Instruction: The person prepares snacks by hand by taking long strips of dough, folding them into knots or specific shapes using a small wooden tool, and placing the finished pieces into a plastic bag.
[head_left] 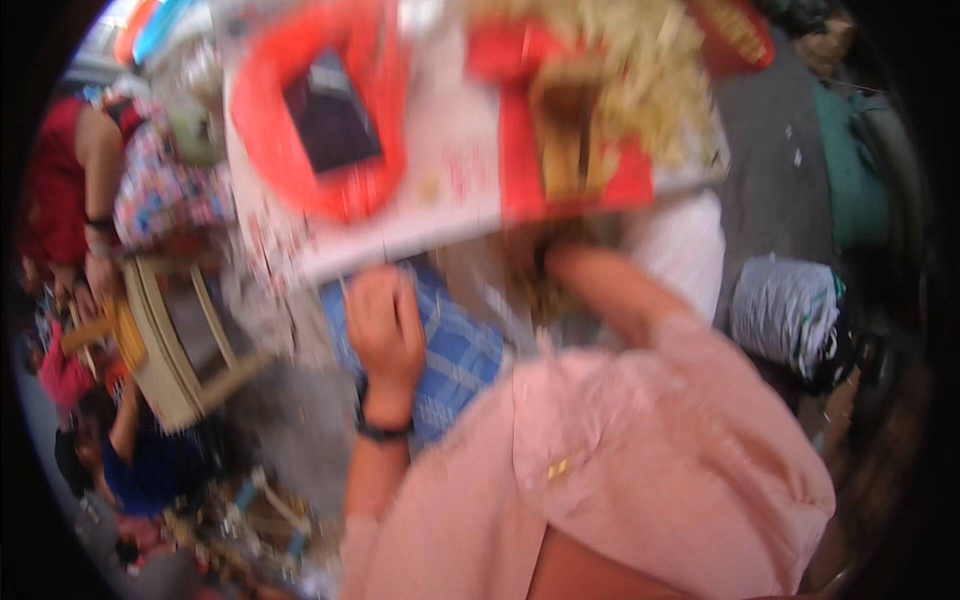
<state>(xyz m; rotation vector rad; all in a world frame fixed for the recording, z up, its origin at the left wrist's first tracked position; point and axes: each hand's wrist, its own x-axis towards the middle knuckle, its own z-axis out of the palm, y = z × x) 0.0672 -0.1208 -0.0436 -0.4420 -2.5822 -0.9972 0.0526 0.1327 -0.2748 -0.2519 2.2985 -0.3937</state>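
My left hand point(385, 320) is curled closed just off the near edge of the white table point(440, 215), above a blue checked cloth point(455, 355) over my lap. A thin pale bit shows beside its fingers, too blurred to name. From the right, my right forearm point(620, 285) reaches under the table's near edge, into a dim space holding something brownish. The fingers of that hand are hidden. On the tabletop, a brown block-like fixture point(570, 130) with a dark slot stands on a red base point(520, 160). Pale yellow pieces point(650, 70) are heaped behind and beside it.
A round red tray point(255, 150) with a dark flat device point(335, 110) on it is at the table's left. A wooden stool point(165, 340) stands left, near other people. A white sack point(690, 245) and a grey bundle point(785, 310) are at right.
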